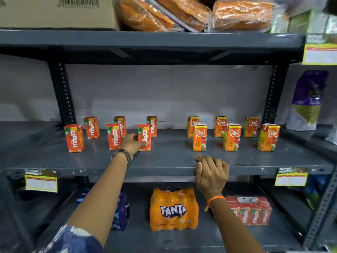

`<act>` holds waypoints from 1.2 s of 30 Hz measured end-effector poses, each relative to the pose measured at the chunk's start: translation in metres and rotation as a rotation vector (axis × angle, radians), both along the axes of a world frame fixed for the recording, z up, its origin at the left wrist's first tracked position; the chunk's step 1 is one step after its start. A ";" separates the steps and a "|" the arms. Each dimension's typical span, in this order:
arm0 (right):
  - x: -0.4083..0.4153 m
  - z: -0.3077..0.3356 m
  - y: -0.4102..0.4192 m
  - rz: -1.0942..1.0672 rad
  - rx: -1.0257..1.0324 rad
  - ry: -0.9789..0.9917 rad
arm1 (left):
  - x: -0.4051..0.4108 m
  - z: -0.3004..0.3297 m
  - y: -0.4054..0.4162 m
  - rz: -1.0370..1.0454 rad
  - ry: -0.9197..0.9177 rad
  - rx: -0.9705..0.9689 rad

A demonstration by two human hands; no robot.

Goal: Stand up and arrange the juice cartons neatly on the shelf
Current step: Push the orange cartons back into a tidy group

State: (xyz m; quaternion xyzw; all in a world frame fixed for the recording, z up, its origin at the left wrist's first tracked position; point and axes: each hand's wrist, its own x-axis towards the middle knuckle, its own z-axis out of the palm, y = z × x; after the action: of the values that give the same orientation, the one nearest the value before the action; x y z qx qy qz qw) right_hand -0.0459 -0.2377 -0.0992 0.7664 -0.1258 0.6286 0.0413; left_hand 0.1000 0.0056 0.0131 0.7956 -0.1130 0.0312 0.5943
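Small orange juice cartons stand upright in two loose rows on the grey middle shelf (pixel 169 157). Several Maaza cartons are on the left, such as the one at the far left (pixel 74 138). Several Real cartons are on the right, such as the front one (pixel 199 137). My left hand (pixel 132 143) grips the front Maaza carton (pixel 144 136) from its left side. My right hand (pixel 211 172) rests curled over the shelf's front edge, below the Real cartons, holding no carton.
A Fanta bottle pack (pixel 174 209), a red carton multipack (pixel 249 209) and a dark blue pack (pixel 121 210) lie on the lower shelf. A cardboard box (pixel 58 11) and wrapped orange packs (pixel 197 13) sit above. A purple bag (pixel 308 99) stands at right.
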 end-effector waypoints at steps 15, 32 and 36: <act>-0.004 0.002 0.002 0.009 0.012 0.025 | 0.005 -0.007 -0.007 -0.117 -0.075 0.139; -0.003 0.000 0.000 -0.005 0.002 0.031 | -0.014 -0.005 0.050 0.617 -0.155 -0.022; -0.002 -0.002 0.000 -0.005 0.014 0.032 | -0.004 -0.004 0.045 0.539 -0.107 0.155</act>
State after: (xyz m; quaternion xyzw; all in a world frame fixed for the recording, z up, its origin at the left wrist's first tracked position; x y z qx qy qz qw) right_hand -0.0479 -0.2378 -0.1011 0.7762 -0.1316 0.6153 0.0397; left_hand 0.0955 0.0503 0.0089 0.8372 0.0691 0.2212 0.4953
